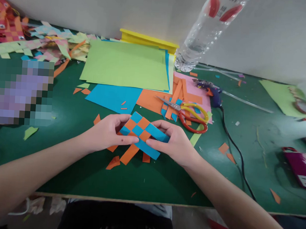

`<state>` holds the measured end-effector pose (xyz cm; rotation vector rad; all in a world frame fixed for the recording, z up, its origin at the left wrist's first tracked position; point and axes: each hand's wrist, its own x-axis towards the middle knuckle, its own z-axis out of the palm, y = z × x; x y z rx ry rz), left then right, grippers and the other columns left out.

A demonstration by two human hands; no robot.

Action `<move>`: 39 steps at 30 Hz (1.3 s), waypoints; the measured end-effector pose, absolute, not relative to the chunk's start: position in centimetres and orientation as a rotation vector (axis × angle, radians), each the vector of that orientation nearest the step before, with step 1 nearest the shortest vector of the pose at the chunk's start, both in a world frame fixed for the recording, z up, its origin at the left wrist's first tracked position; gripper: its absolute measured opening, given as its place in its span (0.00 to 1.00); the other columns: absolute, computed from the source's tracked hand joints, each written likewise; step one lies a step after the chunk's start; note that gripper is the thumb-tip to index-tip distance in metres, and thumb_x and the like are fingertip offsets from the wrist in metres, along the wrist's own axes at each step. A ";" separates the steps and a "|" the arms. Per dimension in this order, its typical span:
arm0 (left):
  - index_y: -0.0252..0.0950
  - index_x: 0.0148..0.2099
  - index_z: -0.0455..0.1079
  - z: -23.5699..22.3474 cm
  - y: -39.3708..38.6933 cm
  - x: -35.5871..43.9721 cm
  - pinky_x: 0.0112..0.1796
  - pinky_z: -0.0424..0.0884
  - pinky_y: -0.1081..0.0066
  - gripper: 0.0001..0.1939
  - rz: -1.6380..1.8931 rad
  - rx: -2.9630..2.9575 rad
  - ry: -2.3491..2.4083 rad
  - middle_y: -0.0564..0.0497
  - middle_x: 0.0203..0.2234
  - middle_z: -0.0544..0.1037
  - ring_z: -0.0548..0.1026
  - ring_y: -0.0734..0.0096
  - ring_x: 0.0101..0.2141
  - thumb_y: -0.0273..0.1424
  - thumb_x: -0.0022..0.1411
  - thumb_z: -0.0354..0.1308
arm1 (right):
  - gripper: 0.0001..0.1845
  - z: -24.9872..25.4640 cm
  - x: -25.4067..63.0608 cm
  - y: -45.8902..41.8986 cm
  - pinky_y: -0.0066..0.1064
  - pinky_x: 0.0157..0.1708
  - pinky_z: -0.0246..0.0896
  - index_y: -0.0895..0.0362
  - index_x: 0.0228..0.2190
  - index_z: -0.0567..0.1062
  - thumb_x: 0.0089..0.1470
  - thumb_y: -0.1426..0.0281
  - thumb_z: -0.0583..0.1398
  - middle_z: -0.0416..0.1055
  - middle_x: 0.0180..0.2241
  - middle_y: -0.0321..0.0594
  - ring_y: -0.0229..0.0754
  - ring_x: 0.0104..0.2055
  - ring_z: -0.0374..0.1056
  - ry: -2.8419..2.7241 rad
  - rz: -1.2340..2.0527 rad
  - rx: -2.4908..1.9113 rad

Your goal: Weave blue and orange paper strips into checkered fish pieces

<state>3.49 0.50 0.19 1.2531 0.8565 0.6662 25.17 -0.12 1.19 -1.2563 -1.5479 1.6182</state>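
A woven piece of blue and orange paper strips (138, 130) is held between my two hands, a little above the green table. My left hand (113, 131) pinches its left side, thumb on top and fingers behind. On the other side, my right hand (173, 140) grips the right part the same way, its thumb near the weave's centre. Loose blue and orange strip ends stick out toward the lower right and lower left. Just beyond my right hand lie scissors (181, 109) with yellow and red handles. Fingertips behind the paper are hidden.
Stacked green sheets (127, 64) lie at the back, over a blue sheet (112, 97). A water bottle (201, 34) stands behind them. At right are a glue gun (213, 94) with its cord and a purple phone case (300, 168). Paper scraps (48, 40) heap at back left.
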 end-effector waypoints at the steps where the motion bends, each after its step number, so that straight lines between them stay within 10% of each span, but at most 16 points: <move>1: 0.35 0.43 0.74 0.2 0.5 3.5 0.36 0.74 0.75 0.17 0.667 1.262 0.856 0.53 0.35 0.81 0.78 0.72 0.35 0.25 0.50 0.69 | 0.15 1.3 25.1 -0.1 0.27 0.28 0.67 0.57 0.35 0.74 0.41 0.72 0.67 0.77 0.32 0.34 0.35 0.30 0.71 -1.561 1.616 -1.259; 39: 0.35 0.43 0.72 -0.3 0.4 3.6 0.36 0.75 0.68 0.15 0.582 1.375 0.912 0.49 0.37 0.79 0.77 0.66 0.35 0.33 0.53 0.68 | 0.10 1.2 24.8 -0.7 0.27 0.25 0.65 0.56 0.32 0.73 0.42 0.73 0.63 0.72 0.27 0.32 0.34 0.26 0.67 -1.672 1.569 -1.312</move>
